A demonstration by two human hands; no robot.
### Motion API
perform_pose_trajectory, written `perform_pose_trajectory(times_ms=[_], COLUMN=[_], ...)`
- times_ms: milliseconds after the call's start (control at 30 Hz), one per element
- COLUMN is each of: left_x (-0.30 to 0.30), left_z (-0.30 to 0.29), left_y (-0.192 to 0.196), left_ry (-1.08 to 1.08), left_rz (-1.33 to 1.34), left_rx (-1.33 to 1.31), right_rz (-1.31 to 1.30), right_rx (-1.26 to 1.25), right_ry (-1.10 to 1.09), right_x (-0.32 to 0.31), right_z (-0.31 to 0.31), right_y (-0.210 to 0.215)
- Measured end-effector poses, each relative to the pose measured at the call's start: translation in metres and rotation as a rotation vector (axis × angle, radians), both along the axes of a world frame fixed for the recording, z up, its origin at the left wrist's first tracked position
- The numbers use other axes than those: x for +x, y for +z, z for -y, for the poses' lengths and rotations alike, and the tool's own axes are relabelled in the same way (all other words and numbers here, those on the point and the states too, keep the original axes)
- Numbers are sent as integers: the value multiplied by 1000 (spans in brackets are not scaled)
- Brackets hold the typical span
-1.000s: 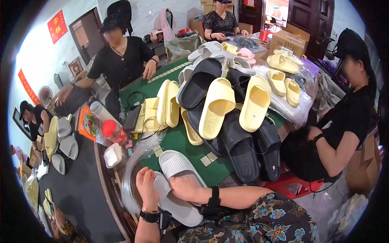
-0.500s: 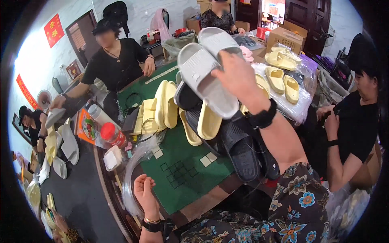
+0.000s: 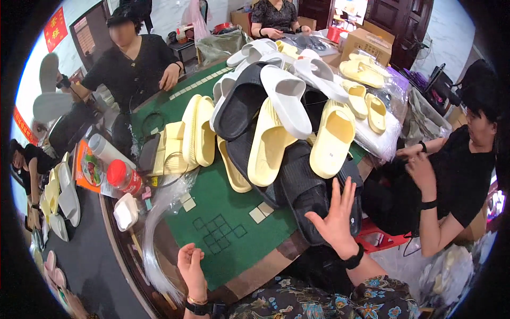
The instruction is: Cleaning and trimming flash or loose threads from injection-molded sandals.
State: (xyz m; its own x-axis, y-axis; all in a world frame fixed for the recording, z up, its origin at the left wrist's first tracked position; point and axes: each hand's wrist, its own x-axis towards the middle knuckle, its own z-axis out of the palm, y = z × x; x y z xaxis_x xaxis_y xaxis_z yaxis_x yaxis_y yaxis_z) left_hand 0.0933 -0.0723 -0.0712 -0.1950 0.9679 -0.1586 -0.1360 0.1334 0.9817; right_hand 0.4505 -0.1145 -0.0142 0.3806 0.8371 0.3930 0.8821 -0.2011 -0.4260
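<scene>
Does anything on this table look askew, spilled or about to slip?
Yes. The slippers are heaped loosely, not stacked: a white slipper lies tilted across a black one and a pale yellow one. Black slippers overhang the green table edge by the open right hand. The left hand holds nothing.

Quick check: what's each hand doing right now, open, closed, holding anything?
Left hand: loosely curled at the green table's edge, holding nothing.
Right hand: open, fingers spread, empty, beside the black slipper.

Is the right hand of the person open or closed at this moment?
Open. The right hand has its fingers spread apart and holds nothing; it hovers beside the black slippers at the edge of the pile.
</scene>
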Motion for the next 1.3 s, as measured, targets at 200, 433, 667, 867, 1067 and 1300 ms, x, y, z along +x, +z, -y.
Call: perform_pose_trajectory(times_ms=[200, 433, 667, 867, 1067, 1300], left_x=[8, 4, -5, -29, -68, -124], left_z=[2, 2, 3, 19, 23, -6], left_y=[-4, -6, -24, 22, 84, 112], left_ry=[38, 65, -62, -141, -241, -200], left_rz=[-12, -16, -230, -274, -347, -432], left_rx=[6, 12, 60, -32, -15, 46], right_rz=[111, 167, 279, 339, 242, -34], right_rx=[88, 212, 189, 159, 248, 17], right_ry=[-15, 149, 134, 94, 227, 738], right_x=[32, 101, 139, 126, 58, -33], right_z=[-56, -119, -114, -77, -56, -64], right_y=[-21, -21, -38, -31, 6, 3])
